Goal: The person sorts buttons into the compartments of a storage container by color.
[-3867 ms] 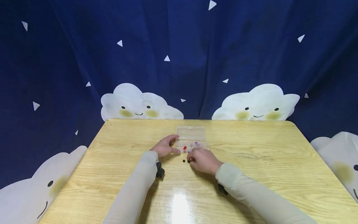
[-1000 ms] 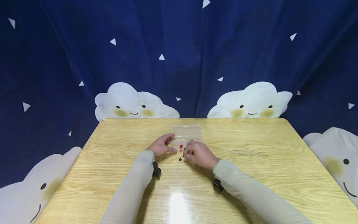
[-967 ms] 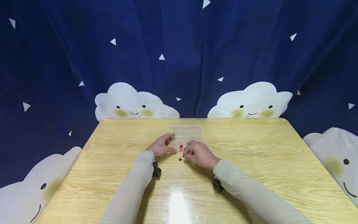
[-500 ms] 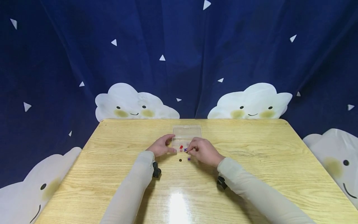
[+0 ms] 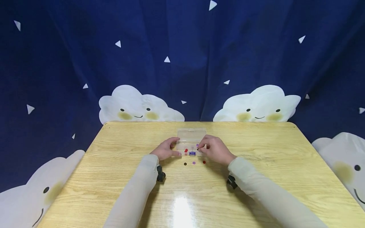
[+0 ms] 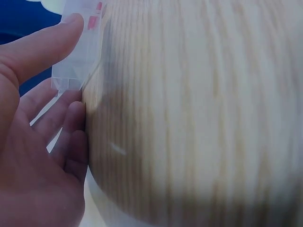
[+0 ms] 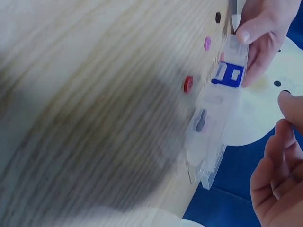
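Note:
A clear plastic compartment box [image 5: 182,146] stands on the table with its lid [image 5: 191,135] raised at the back. My left hand [image 5: 166,149] holds its left end, thumb [image 6: 71,28] on the front and fingers behind. My right hand [image 5: 215,148] is over the box's right half, pinching a small black button [image 5: 198,149] between thumb and forefinger. Inside the box are red buttons [image 5: 186,150] at the left and a purple button [image 5: 197,145] further right. In front of it lie a black button [image 5: 185,164], a purple button [image 5: 194,163] and a red button [image 7: 188,84].
A blue label [image 7: 229,74] marks the box's front wall. The wooden table [image 5: 128,136] reaches back to a dark blue curtain [image 5: 188,63] printed with white clouds. Light glares off the table near its front edge.
My right hand has picked up one of two black buttons from the table and moved it back and right over the box. The purple and red buttons now show. The left hand keeps its hold.

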The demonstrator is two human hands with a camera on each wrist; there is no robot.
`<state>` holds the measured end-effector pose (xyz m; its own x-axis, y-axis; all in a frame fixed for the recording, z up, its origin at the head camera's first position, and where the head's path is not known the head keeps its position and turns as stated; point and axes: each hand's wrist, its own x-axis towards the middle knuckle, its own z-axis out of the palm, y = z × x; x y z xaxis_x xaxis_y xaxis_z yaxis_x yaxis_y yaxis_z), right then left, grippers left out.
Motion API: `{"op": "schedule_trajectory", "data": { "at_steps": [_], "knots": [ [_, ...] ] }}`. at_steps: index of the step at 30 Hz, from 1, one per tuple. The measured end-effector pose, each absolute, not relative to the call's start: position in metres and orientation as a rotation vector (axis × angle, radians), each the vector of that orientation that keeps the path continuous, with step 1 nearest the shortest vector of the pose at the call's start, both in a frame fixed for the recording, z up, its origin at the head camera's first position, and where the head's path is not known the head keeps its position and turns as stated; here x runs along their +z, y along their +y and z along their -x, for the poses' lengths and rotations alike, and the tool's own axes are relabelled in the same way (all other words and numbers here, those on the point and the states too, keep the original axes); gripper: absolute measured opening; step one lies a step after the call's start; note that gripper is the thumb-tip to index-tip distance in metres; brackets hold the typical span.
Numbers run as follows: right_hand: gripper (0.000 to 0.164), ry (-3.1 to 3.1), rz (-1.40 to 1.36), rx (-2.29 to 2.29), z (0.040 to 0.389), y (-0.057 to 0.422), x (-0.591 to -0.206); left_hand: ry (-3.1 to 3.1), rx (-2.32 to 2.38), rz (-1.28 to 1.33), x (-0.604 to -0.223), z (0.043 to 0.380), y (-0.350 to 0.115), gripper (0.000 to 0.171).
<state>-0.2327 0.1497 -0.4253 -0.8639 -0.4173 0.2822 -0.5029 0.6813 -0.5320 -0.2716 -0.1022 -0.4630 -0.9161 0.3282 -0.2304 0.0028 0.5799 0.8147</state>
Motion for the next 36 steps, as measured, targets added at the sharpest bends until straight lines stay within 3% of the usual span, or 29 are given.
{"op": "schedule_trajectory", "data": {
  "at_steps": [36],
  "knots": [
    [0.005, -2.820, -0.613, 0.865, 0.256, 0.179, -0.447, 2.468, 1.238, -0.242, -0.464, 0.274, -0.102, 0.076]
  ]
}}
